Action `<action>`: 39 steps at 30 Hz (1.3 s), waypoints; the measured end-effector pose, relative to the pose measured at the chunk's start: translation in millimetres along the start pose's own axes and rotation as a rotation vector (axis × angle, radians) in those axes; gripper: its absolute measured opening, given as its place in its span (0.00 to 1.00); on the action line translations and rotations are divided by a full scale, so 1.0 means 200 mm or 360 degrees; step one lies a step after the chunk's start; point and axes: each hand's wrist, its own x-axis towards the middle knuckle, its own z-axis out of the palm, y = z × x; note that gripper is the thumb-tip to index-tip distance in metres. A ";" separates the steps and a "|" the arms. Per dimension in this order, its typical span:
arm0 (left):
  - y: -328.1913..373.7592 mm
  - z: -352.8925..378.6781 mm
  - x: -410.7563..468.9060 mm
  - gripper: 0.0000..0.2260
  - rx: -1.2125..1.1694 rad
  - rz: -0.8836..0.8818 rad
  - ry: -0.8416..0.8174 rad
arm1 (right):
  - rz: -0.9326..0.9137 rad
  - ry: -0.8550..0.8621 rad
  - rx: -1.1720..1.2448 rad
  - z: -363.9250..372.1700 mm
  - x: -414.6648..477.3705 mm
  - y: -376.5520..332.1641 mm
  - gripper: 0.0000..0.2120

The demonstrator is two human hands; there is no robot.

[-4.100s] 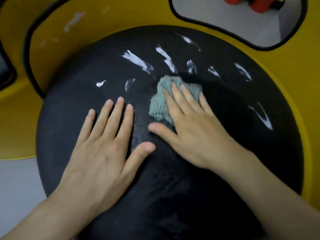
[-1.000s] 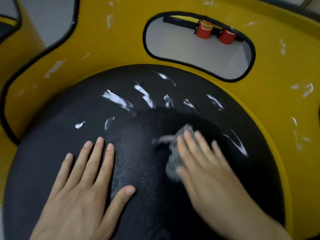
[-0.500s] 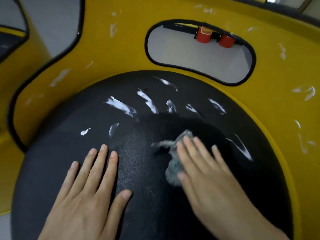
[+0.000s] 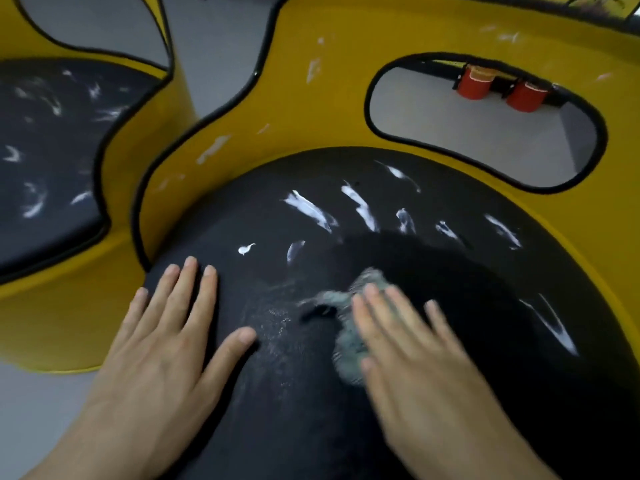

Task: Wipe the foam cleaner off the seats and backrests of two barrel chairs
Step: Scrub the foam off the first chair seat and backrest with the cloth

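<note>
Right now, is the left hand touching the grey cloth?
Apart. The head view shows the left hand flat on the black seat, with a strip of bare seat between its thumb and the cloth, which lies under the right hand.

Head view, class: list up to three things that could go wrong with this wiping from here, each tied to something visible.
1. The bunched cloth under the flat right hand may slip out or smear foam.
2. Foam streaks at the back of the seat could be missed; the wiping sits mid-seat.
3. Flecks on the backrest and the second chair's seat might dry before being reached.
</note>
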 end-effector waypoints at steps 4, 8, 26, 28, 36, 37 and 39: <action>-0.02 0.01 -0.03 0.42 -0.0027 -0.0006 0.0022 | 0.0351 -0.0153 -0.0026 -0.07 0.04 0.25 0.35; -0.02 0.01 0.00 0.49 -0.0009 0.0060 0.0020 | 0.0054 -0.0043 0.0044 -0.01 0.07 0.06 0.31; 0.00 0.01 0.17 0.61 -0.0039 0.0077 -0.0068 | -0.0518 0.0096 0.0114 0.04 0.23 -0.12 0.30; 0.00 0.01 0.17 0.61 -0.0036 0.0069 -0.0082 | -0.0497 0.0058 0.0085 0.02 0.33 -0.14 0.28; 0.01 0.01 0.17 0.60 -0.0028 0.0034 -0.0079 | -0.0350 0.0032 0.0087 0.04 0.42 -0.18 0.27; 0.01 0.02 0.17 0.60 -0.0037 0.0034 -0.0074 | -0.0356 0.0069 0.0084 0.05 0.35 -0.17 0.27; 0.01 0.02 0.17 0.60 -0.0055 0.0034 -0.0058 | -0.0393 0.0143 0.0038 0.08 0.24 -0.15 0.26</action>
